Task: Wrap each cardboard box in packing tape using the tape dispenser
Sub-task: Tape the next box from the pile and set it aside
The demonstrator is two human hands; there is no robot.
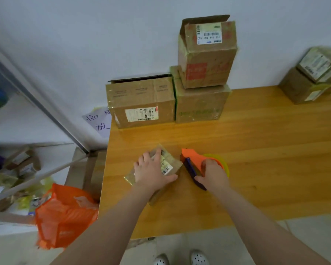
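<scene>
A small cardboard box [171, 163] with a white barcode label lies on the wooden table [256, 150] near its left front part. My left hand [154, 170] lies spread on top of the box, thumb along its right side. Right beside the box is an orange tape dispenser [194, 159] with a dark blue handle and a yellowish tape roll. My right hand [213, 175] grips the dispenser by its handle, its front end touching the box's right edge.
Larger cardboard boxes stand at the back: a wide one [141, 104], a second one [201, 106] with a tall open box [206, 54] stacked on it, and more boxes [311, 81] at the far right. An orange bag [65, 215] and metal shelving [27, 169] are left of the table.
</scene>
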